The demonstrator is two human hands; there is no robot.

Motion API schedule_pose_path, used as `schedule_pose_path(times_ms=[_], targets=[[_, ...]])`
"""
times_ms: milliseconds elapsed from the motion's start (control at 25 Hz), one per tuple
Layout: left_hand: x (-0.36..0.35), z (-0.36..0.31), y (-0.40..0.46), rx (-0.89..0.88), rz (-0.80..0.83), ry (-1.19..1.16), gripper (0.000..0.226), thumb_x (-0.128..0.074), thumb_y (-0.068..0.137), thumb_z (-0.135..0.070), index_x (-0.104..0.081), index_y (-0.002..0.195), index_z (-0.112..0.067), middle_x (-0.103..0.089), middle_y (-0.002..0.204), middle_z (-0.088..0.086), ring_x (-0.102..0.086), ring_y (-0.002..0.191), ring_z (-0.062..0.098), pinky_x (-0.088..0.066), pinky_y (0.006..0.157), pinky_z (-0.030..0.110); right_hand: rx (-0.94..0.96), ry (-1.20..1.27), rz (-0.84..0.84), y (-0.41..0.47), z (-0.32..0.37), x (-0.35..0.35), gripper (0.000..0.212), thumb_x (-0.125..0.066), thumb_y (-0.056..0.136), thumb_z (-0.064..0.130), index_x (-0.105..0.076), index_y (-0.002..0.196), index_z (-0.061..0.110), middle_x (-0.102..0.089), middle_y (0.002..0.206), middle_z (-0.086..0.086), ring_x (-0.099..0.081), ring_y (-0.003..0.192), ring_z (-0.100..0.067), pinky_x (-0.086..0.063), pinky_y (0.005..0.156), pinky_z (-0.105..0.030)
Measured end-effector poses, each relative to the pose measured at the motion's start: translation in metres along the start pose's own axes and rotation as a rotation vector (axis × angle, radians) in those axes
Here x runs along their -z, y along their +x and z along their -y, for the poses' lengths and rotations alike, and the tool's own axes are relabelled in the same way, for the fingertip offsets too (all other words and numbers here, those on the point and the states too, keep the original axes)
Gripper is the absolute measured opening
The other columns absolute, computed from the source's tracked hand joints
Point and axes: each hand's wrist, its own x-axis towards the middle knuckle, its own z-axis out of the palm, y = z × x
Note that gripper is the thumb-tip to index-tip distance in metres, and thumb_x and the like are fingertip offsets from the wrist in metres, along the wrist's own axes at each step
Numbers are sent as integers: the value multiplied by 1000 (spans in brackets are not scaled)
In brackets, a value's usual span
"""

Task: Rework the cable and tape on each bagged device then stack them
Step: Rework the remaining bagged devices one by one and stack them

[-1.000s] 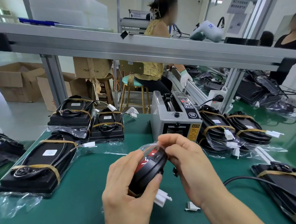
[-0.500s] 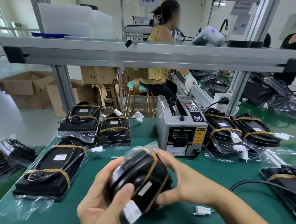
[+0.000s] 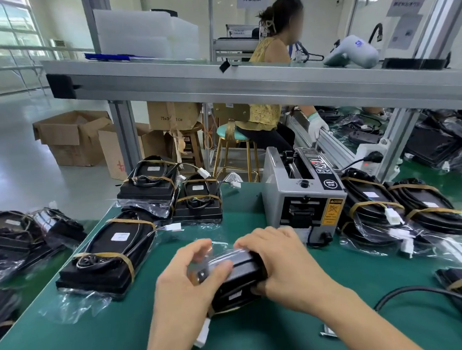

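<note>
There is one view only, from a camera worn on the person's head, wide-angle, facing forward and tilted down over the green desk [image 3: 263,342]. It sits close above the near edge; the person's forearms enter from the bottom of the frame. The grey tape dispenser [image 3: 302,194] stands just right of centre, and beyond it the view reaches under a metal shelf [image 3: 245,89] into the workshop.

A green matted workbench [image 3: 290,340] is seen carrying black bagged devices banded with tan tape: one long device [image 3: 107,254] at the left, two smaller stacks [image 3: 171,192] behind it, and two more [image 3: 401,206] at the right. A grey tape dispenser [image 3: 302,191] is set between these groups. A black cable [image 3: 424,295] is laid across the near right.
</note>
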Motion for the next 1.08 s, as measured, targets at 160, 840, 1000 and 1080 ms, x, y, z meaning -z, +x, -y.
schedule_pose_path(times_ms=[160,840,1000,1080], targets=[[-2,11,4,90,-79,-253,12,-70,80,-4,-72,74,-15,-68,71,2,-57,61,12,-48,52,22,70,33,-14,9,2,-6,55,-71,65,22,-54,116,32,-56,105,14,-45,100,-10,-21,85,-24],[9,24,-18,-157,37,161,73,-87,49,10,-71,98,-41,-70,93,-27,-62,86,-13,-37,81,-6,83,268,-211,-21,-5,-14,74,-62,64,14,-43,134,30,-43,132,11,-30,135,-5,18,115,-38],[-5,23,-23,-59,-59,66,66,-86,51,9,-68,97,-35,-67,84,-33,-61,66,-13,-37,71,-8,-479,690,-631,-36,-44,-3,25,-59,83,17,-67,101,32,-63,107,16,-57,105,0,-41,101,-27],[-11,21,-26,-37,-84,14,67,-86,52,9,-66,96,-37,-66,83,-34,-60,65,-13,-37,69,-9,-830,707,-539,-40,-70,-4,14,-60,87,18,-71,82,26,-70,90,7,-63,93,-13,-49,86,-33]])
